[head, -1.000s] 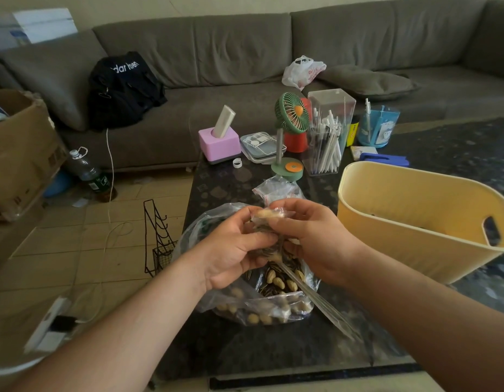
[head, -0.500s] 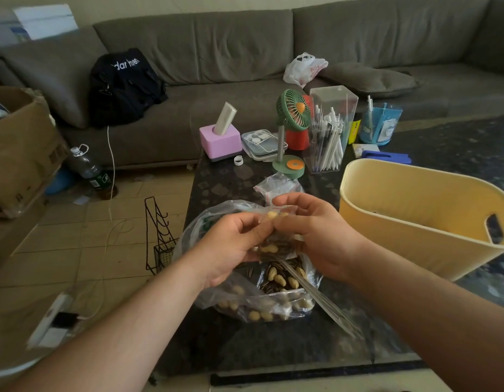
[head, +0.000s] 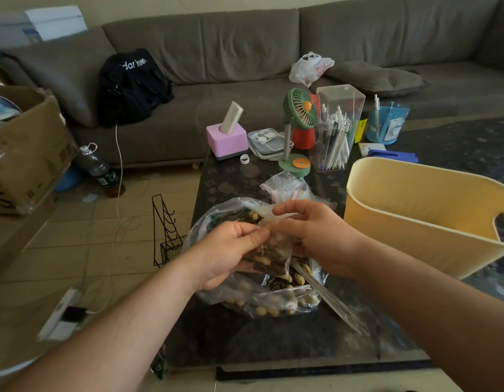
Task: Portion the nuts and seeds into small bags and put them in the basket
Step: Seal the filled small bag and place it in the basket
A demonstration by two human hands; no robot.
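Behind the dark marble-patterned desk runs a grey sofa, and on it sits a black backpack whose white lettering reads roughly "dar hven", its first letters lost in a fold.

Both hands are raised over the large bag of nuts and seeds, which lies open on the desk. The left hand has its fingers curled round the small clear bag, already holding pale nuts and dark striped seeds. The right hand pinches the small bag's top edge between thumb and fingertips.

By my judgement the step in hand is sealing this portion. The next move calls for pressing the strip shut along its whole width, keeping the bag upright, then carrying it right to the yellow basket, which stands just beside.

A pack of spare small bags lies behind. A white carrier bag bears red print, too small to read.
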